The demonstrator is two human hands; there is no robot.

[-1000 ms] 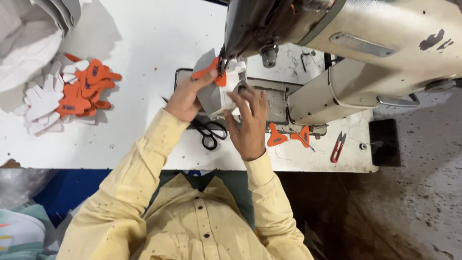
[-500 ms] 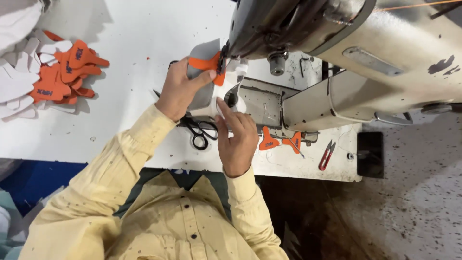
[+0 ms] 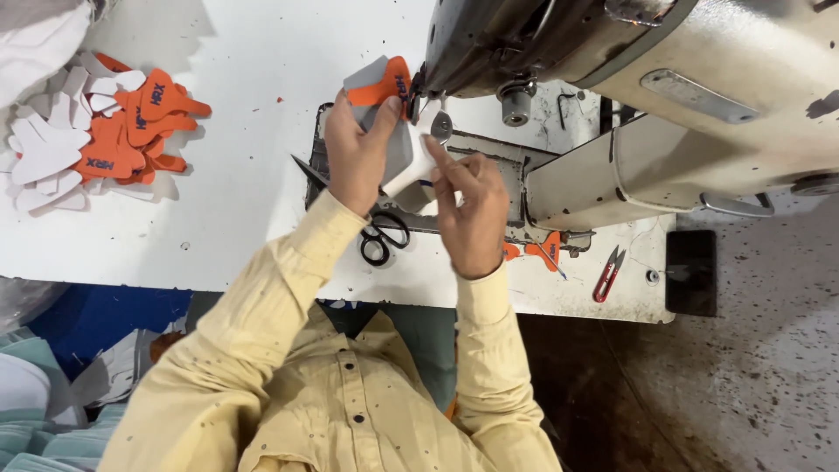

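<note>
My left hand (image 3: 354, 149) grips a grey fabric panel (image 3: 393, 144) with an orange patch (image 3: 384, 86) on top, held against the needle area of the cream sewing machine (image 3: 629, 79). Just right of it, my right hand (image 3: 472, 205) hovers above the machine bed (image 3: 489, 170), fingers pinched close together near the presser foot (image 3: 440, 125); I cannot tell whether it holds thread. Black scissors (image 3: 380, 236) lie on the bed under my left wrist.
A heap of orange and white cut pieces (image 3: 96, 140) lies at the left of the white table (image 3: 227, 201). Two orange pieces (image 3: 542, 249) and red thread snips (image 3: 606, 275) rest near the front edge. Concrete floor is at the right.
My left hand has raised the grey and orange piece closer to the needle. My right hand has lifted off the bed, with its fingers now drawn together.
</note>
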